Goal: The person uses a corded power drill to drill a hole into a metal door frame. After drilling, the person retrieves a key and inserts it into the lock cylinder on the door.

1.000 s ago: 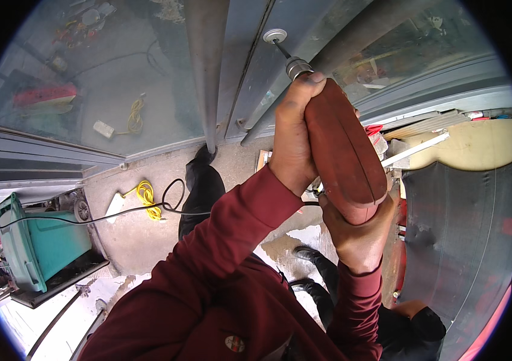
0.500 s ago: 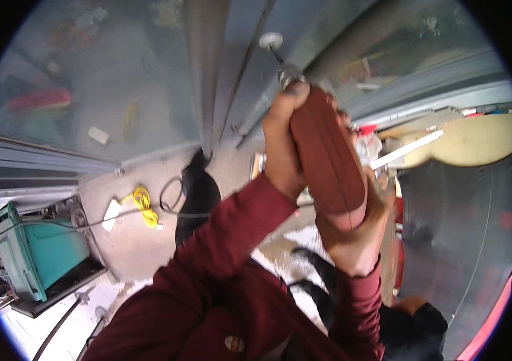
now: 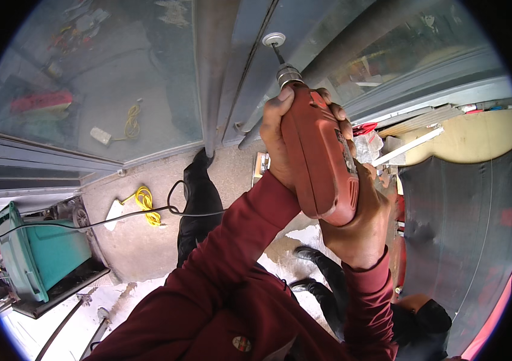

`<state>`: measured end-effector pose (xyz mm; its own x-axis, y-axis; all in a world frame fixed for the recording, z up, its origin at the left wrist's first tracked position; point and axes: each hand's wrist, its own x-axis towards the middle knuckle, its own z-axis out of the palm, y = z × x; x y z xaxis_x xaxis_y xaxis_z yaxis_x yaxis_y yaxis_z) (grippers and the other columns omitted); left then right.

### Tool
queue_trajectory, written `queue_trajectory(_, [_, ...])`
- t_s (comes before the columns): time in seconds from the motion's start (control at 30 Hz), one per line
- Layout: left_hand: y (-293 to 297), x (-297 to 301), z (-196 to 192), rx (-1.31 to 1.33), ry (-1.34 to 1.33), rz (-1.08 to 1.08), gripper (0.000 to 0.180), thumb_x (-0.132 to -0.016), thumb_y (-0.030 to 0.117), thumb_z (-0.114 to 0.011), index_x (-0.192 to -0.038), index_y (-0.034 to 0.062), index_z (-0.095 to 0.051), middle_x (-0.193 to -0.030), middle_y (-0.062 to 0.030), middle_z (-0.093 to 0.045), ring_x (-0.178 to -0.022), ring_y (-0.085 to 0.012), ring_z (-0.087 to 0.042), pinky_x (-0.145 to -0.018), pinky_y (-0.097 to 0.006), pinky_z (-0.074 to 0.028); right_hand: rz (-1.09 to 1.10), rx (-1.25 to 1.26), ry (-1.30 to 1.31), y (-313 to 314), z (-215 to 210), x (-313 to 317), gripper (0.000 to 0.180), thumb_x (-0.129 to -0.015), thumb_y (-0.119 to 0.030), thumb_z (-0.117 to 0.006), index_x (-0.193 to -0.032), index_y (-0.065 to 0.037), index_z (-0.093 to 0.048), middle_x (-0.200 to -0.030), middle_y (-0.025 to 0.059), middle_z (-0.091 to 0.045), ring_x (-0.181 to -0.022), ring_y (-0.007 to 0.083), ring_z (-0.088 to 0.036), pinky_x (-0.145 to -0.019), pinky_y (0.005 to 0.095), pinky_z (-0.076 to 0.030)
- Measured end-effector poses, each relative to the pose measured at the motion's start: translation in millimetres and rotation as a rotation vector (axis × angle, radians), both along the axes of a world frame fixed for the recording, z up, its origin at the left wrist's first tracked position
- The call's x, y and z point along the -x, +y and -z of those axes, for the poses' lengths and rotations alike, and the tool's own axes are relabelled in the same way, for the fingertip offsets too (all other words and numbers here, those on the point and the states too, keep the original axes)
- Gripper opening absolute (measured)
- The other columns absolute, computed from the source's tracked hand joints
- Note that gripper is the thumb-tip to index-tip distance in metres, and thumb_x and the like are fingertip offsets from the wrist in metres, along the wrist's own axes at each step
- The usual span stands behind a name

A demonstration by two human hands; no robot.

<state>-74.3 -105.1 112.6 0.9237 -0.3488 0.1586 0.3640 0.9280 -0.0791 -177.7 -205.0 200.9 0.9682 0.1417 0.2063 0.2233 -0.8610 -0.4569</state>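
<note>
Both my hands hold a red corded power drill (image 3: 316, 153), tilted up and away from me toward a grey metal door frame (image 3: 247, 66). My left hand (image 3: 277, 138) wraps the front of its body just behind the silver chuck (image 3: 289, 74). Lower down, my right hand (image 3: 361, 225) is closed at the back of the drill; the handle itself is hidden behind the body. From the chuck a thin dark bit (image 3: 277, 53) reaches the white-rimmed round lock fitting (image 3: 274, 40) on the frame. How deep its tip sits, I cannot tell.
Glass panels (image 3: 141, 84) flank the frame. A black cable (image 3: 105, 221) crosses at left, past a yellow coiled cord (image 3: 144, 201) and a green bin (image 3: 57, 253). Another person's dark-clad legs (image 3: 331, 295) are at lower right, near a dark cover (image 3: 460, 228).
The drill's rear end has swung slightly left, and its body has rolled a little, showing more of its right side. Its bit stays at the round fitting. Both hands keep their hold.
</note>
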Motion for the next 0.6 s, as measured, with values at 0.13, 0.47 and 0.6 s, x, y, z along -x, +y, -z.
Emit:
queue_trajectory(0.13, [-7, -2, 13, 0.151, -0.106, -0.016, 0.06, -0.097, 0.064, -0.054, -0.117, 0.0075, -0.06, -0.105, -0.011, -0.068, -0.093, -0.0279, -0.067, -0.076, -0.052, -0.058, -0.038, 0.149, -0.067, -4, 3, 3, 0.086, -0.066, -0.008, -0.083, -0.145, 0.007, -0.052, -0.092, 0.0227, -0.071, -0.083, 0.042, -0.073, -0.074, 0.045, -0.058])
queue_trajectory(0.47, [0, 8, 26, 0.016, -0.051, 0.045, 0.062, -0.097, 0.066, -0.056, -0.116, 0.007, -0.061, -0.104, -0.0114, -0.065, -0.094, -0.0273, -0.065, -0.075, -0.052, -0.059, 0.018, -0.027, -0.055, -14, 51, 11, 0.079, -0.067, -0.007, -0.082, -0.14, 0.008, -0.053, -0.092, 0.0234, -0.07, -0.083, 0.0432, -0.071, -0.076, 0.0467, -0.058])
queue_trajectory(0.6, [20, 12, 23, -0.244, 0.014, 0.101, 0.059, -0.096, 0.063, -0.06, -0.11, 0.0062, -0.062, -0.099, -0.0116, -0.065, -0.09, -0.0279, -0.067, -0.073, -0.05, -0.059, 0.107, -0.284, -0.051, 0, 87, 24, 0.079, -0.069, -0.011, -0.084, -0.139, 0.01, -0.052, -0.091, 0.0252, -0.071, -0.082, 0.0456, -0.072, -0.074, 0.0474, -0.059])
